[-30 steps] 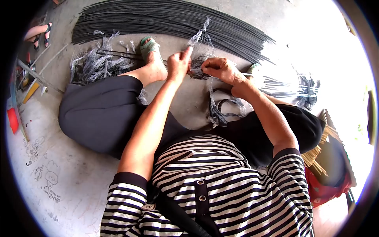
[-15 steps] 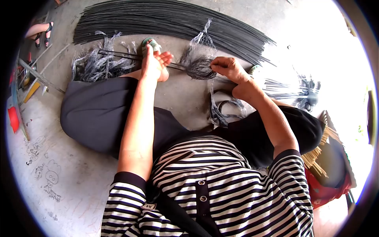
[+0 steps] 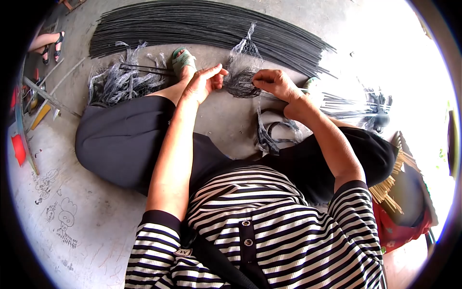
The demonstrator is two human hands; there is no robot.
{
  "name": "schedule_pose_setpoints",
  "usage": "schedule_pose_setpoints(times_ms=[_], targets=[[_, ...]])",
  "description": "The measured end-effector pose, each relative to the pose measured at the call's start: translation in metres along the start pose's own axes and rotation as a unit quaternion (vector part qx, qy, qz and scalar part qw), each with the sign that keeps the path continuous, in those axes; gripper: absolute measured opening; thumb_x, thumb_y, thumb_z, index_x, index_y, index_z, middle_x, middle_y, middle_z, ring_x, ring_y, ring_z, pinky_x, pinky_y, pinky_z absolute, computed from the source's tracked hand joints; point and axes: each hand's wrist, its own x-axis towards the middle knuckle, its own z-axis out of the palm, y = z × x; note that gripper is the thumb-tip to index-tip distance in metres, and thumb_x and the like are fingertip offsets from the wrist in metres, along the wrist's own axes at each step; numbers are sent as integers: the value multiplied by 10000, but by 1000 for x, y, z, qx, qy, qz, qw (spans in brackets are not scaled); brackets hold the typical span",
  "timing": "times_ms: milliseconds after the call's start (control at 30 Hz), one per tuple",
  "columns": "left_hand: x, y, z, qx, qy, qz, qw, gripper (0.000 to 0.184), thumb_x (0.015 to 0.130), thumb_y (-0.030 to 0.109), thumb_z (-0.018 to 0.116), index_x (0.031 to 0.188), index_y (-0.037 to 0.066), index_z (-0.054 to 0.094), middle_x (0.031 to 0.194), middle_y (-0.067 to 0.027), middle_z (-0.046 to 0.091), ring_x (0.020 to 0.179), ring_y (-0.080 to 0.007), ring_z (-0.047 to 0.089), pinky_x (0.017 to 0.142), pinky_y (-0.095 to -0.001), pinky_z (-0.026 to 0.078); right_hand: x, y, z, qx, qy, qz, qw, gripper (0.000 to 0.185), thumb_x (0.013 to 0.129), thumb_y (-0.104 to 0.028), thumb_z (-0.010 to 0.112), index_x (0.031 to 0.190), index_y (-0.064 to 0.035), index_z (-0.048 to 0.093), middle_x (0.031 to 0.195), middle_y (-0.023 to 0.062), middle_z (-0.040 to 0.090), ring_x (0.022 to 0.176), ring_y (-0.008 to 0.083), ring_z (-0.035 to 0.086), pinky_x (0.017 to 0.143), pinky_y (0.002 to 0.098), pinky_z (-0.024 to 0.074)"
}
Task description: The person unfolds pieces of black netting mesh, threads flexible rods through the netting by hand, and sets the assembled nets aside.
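Note:
My right hand [image 3: 277, 85] is closed in a pinch at the right edge of a bunched black net [image 3: 243, 83]. Its thumb and fingertips meet at the strands. Just left of the net is my left hand [image 3: 204, 85], palm turned inward, fingers half curled and the thumb extended; I see nothing held in it. Thin dark rods [image 3: 149, 69] run from the left toward this hand, which hides part of them. Pale, stringy mesh [image 3: 250, 44] rises from the top of the net and lies over the long black strips behind.
A wide bundle of black strips [image 3: 202, 25] curves across the floor ahead. Frayed grey netting [image 3: 126, 79] lies left, white strips [image 3: 344, 107] right. A looped strap [image 3: 279, 132] rests between my legs. Light sticks [image 3: 387, 195] and a red bag [image 3: 399, 236] are at right. Another person's feet [image 3: 57, 47] show far left.
My left hand has moved right, closer to the net, and its spread fingers have curled inward. My right hand stays pinched at the net, shifted slightly left.

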Motion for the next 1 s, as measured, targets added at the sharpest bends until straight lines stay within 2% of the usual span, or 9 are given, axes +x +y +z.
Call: schedule_pose_setpoints(times_ms=[33,133,167,267,400,600,800,900,1000], targets=[[-3,-1,2,22,-25,-16,999,324,848,341,639,952,34,667,894,-60,655,803,-122,583,707,-255,434,0,0,0,2,0,-1,1000,197,831,-163,643,982,-35,649,858,68,670,791,123,614,714,269,483],[-1,-7,15,84,-80,-39,992,442,871,403,583,1044,3,652,1031,-94,656,917,-126,568,826,-286,402,0,1,1,4,3,-13,1000,194,833,-162,642,983,-39,650,857,70,673,789,129,623,706,273,486],[1,-9,19,117,-79,-42,989,507,899,430,515,1090,-25,630,1094,-112,642,1048,-149,540,967,-320,339,0,1,2,3,6,-21,1000,192,834,-162,642,983,-41,651,854,71,672,787,131,625,702,275,486],[0,-12,29,155,-76,20,985,458,898,414,527,1059,4,652,1048,-104,666,1039,-183,582,984,-291,350,-1,2,2,-21,15,-29,999,188,836,-166,642,985,-51,653,849,77,671,780,142,632,703,278,489],[-13,0,39,25,-145,-45,988,515,943,354,422,1203,-80,516,1096,-212,623,1109,-272,564,1008,-364,375,1,4,-4,-71,46,-79,993,188,839,-177,643,995,-74,657,852,90,670,780,175,645,712,286,497],[-12,-2,39,-77,-153,-30,985,503,961,326,358,1233,-79,480,1154,-257,578,1146,-331,531,1037,-403,352,-2,-11,-6,-147,73,-97,982,190,837,-201,641,1012,-132,665,873,90,675,798,224,654,715,306,504],[-12,-1,40,-97,-142,-49,984,491,962,318,357,1215,-79,495,1156,-262,574,1141,-351,529,1029,-416,364,-2,-11,-5,-231,99,-160,955,197,841,-187,623,1032,-160,660,853,74,680,779,244,661,689,321,518],[-9,-7,38,-126,-145,-44,980,491,960,323,370,1207,-80,504,1161,-262,571,1145,-349,526,1026,-421,368,-4,-21,4,-164,74,-116,977,236,840,-179,621,1074,-177,643,843,72,681,749,256,663,663,322,523],[-6,-8,36,-105,-136,-33,985,495,960,328,377,1203,-83,507,1161,-263,571,1144,-343,526,1035,-424,356,-8,-42,17,-176,81,-158,968,273,841,-180,621,1114,-185,624,835,78,680,731,258,663,651,320,525]])
